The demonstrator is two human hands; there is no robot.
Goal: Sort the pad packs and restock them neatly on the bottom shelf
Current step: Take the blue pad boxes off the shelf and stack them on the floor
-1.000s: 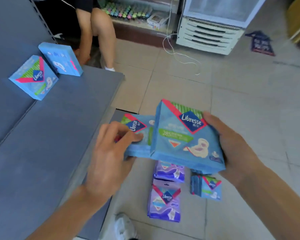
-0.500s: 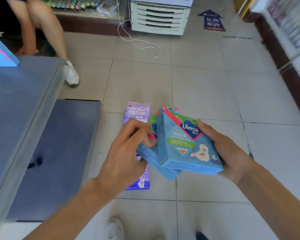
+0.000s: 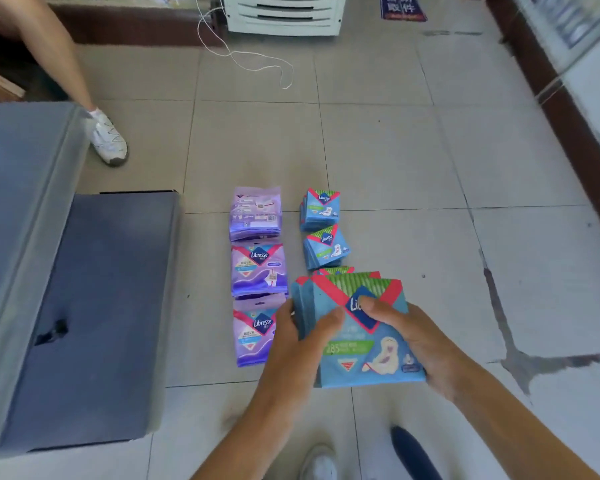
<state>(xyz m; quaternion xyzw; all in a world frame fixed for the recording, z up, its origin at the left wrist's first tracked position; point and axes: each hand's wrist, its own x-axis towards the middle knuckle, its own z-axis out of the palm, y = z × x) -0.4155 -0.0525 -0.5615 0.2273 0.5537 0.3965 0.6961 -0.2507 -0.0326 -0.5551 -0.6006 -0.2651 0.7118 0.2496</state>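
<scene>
Both hands hold a bunch of blue Libresse pad packs (image 3: 368, 344) low over the tiled floor. My left hand (image 3: 298, 344) grips the bunch's left side, thumb on the front pack. My right hand (image 3: 413, 341) grips the right side, thumb across the logo. On the floor ahead lie three purple pad packs (image 3: 257, 271) in a column. Right of them are two small stacks of blue packs (image 3: 321, 230). The grey bottom shelf (image 3: 94, 306) is at the left, with a higher shelf board (image 3: 18, 209) above it.
Another person's leg and white shoe (image 3: 106, 138) stand beyond the shelf corner. A white appliance with a loose cord (image 3: 257, 60) is at the back. A brown-edged counter (image 3: 568, 98) runs along the right. My own shoes (image 3: 319, 462) show at the bottom edge.
My view has swung right and down, from the shelf to the floor. The two separately held blue packs are now squared together in one bunch, lowered near the floor stacks.
</scene>
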